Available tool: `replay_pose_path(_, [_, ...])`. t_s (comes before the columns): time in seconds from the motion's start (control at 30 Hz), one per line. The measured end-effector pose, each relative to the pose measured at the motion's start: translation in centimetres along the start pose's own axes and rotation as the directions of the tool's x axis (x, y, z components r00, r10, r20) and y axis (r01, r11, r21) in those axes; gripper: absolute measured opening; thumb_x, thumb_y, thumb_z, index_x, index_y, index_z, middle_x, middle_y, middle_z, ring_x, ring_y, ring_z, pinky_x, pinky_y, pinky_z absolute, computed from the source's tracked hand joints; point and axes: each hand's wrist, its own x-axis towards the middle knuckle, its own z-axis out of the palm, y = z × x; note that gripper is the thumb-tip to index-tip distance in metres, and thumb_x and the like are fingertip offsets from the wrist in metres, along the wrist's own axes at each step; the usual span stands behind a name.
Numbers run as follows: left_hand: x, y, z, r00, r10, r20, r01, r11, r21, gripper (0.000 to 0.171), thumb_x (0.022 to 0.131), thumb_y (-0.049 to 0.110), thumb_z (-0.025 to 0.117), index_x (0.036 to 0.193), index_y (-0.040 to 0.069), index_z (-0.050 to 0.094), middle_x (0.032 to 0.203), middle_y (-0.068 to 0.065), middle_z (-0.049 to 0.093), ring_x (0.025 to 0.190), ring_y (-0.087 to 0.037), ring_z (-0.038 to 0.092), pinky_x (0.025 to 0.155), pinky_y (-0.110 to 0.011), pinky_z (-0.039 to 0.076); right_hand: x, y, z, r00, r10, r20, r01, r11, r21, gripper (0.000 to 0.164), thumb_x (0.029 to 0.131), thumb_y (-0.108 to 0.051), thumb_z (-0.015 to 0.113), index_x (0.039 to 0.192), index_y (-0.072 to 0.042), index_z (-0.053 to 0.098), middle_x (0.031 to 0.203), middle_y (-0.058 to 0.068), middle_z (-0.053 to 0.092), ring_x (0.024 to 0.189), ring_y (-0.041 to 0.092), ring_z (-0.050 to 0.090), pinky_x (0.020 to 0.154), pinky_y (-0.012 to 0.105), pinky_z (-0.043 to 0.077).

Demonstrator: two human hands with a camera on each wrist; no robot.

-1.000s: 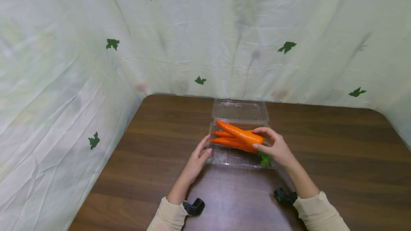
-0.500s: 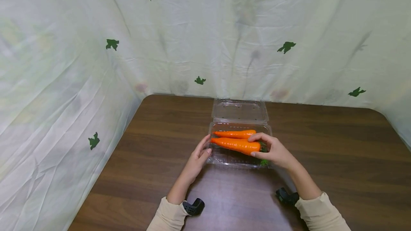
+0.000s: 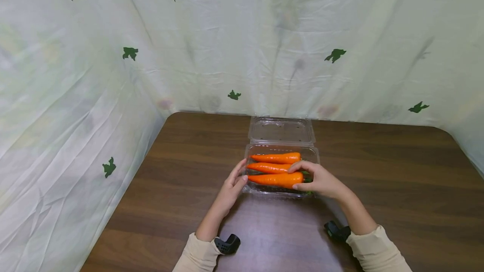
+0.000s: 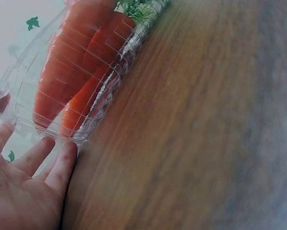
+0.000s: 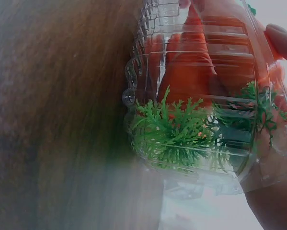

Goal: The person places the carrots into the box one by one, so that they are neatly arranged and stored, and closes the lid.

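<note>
In the head view a clear plastic clamshell box [image 3: 264, 191] lies on the table with three orange carrots inside, side by side. My right hand [image 3: 319, 179] holds the front carrot [image 3: 276, 180] by its thick, leafy end, thumb on the near side and fingers on the far side. Behind it are the middle carrot [image 3: 266, 167] and the back carrot [image 3: 274, 158]. My left hand [image 3: 232, 188] rests its fingertips against the box's left end, fingers mostly straight. Feathery green leaves [image 5: 177, 132] show through the box wall in the right wrist view.
The box's lid [image 3: 281, 131] is folded back flat behind it, close to the white curtain [image 3: 211, 66] with green bird prints. Brown wooden table [image 3: 382, 167] extends to both sides and in front. Dark devices [image 3: 228, 244] sit on both wrists.
My right hand has lowered its carrot from across the other carrots into the box's front part and moved slightly nearer. The left hand stays at the box's left end.
</note>
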Motion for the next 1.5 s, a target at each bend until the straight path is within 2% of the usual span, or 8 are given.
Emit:
replay_pose_path(0.4, [0.0,-0.1,0.0,1.000,0.004,0.002,-0.004,1.000,-0.010,0.050,0.095,0.009,0.044,0.141,0.007,0.026,0.135,-0.022,0.034,0.116,-0.039,0.041,0.096,-0.048,0.031,0.1,-0.2,0.0,0.997,0.069,0.042,-0.066,0.996,-0.060,0.033,0.078,-0.014,0.070,0.108,-0.007,0.056,0.106,0.005,0.054,0.094,0.021,0.048,0.079,0.029,0.044])
replay_pose_path(0.63, [0.1,-0.1,0.1,1.000,0.010,0.008,-0.010,1.000,-0.011,0.050,0.095,0.009,0.043,0.141,0.007,0.025,0.135,-0.023,0.033,0.116,-0.039,0.041,0.096,-0.046,0.033,0.1,-0.6,0.0,0.996,0.062,0.065,-0.059,0.997,-0.059,0.037,0.080,-0.020,0.069,0.110,-0.006,0.055,0.108,0.006,0.057,0.100,0.022,0.051,0.086,0.039,0.041])
replay_pose_path(0.77, [0.1,0.0,0.2,1.000,0.010,0.009,-0.010,1.000,-0.015,0.049,0.095,0.008,0.043,0.141,0.007,0.025,0.135,-0.023,0.034,0.116,-0.039,0.041,0.096,-0.046,0.033,-0.1,-0.6,0.0,0.998,0.056,0.012,-0.057,0.998,0.024,0.035,0.081,-0.013,0.067,0.112,-0.003,0.054,0.109,0.011,0.056,0.101,0.025,0.051,0.089,0.047,0.039])
replay_pose_path(0.9, [0.1,0.1,0.1,1.000,0.006,0.005,-0.006,1.000,-0.015,0.050,0.095,0.008,0.043,0.141,0.006,0.025,0.135,-0.023,0.034,0.116,-0.040,0.041,0.096,-0.045,0.034,-0.2,-0.6,-0.1,0.995,-0.015,-0.094,0.029,0.990,0.141,0.037,0.081,0.000,0.064,0.115,0.005,0.049,0.112,0.022,0.052,0.104,0.036,0.049,0.090,0.043,0.039])
replay_pose_path(1.0, [0.4,-0.8,-0.1,1.000,-0.003,-0.003,0.003,1.000,-0.031,0.050,0.094,0.008,0.044,0.141,0.008,0.027,0.136,-0.021,0.033,0.117,-0.038,0.041,0.095,-0.044,0.034,-0.4,-0.8,-0.3,0.982,-0.057,-0.178,0.094,0.974,0.206,0.043,0.080,0.006,0.062,0.119,0.010,0.044,0.115,0.029,0.047,0.106,0.040,0.046,0.092,0.037,0.039])
replay_pose_path(1.2, [1.3,-1.9,-0.6,0.998,0.028,-0.060,-0.032,0.998,-0.061,0.047,0.094,0.012,0.046,0.139,0.007,0.031,0.137,-0.020,0.033,0.117,-0.034,0.041,0.091,-0.037,0.040,-0.8,-1.8,-1.2,0.937,-0.047,-0.346,0.137,0.961,0.240,0.046,0.084,0.005,0.057,0.126,0.008,0.038,0.121,0.028,0.045,0.111,0.026,0.048,0.092,0.030,0.039])
replay_pose_path(1.33, [2.0,-0.9,-1.3,0.992,0.047,-0.118,-0.052,0.998,-0.040,0.046,0.094,0.012,0.047,0.136,0.000,0.033,0.135,-0.022,0.035,0.115,-0.034,0.043,0.089,-0.040,0.041,-0.7,-2.2,-1.9,0.902,-0.043,-0.430,0.157,0.960,0.233,0.044,0.087,0.002,0.054,0.128,0.005,0.039,0.124,0.022,0.047,0.113,0.023,0.047,0.092,0.024,0.038])
replay_pose_path(1.5, [3.0,2.2,-2.1,0.988,0.053,-0.143,-0.052,0.999,0.007,0.044,0.093,0.006,0.046,0.133,-0.005,0.034,0.133,-0.026,0.036,0.116,-0.040,0.040,0.091,-0.048,0.038,-0.3,-2.2,-2.8,0.861,-0.049,-0.507,0.166,0.968,0.188,0.041,0.089,0.000,0.052,0.127,0.007,0.039,0.124,0.023,0.047,0.113,0.020,0.048,0.091,0.021,0.038])
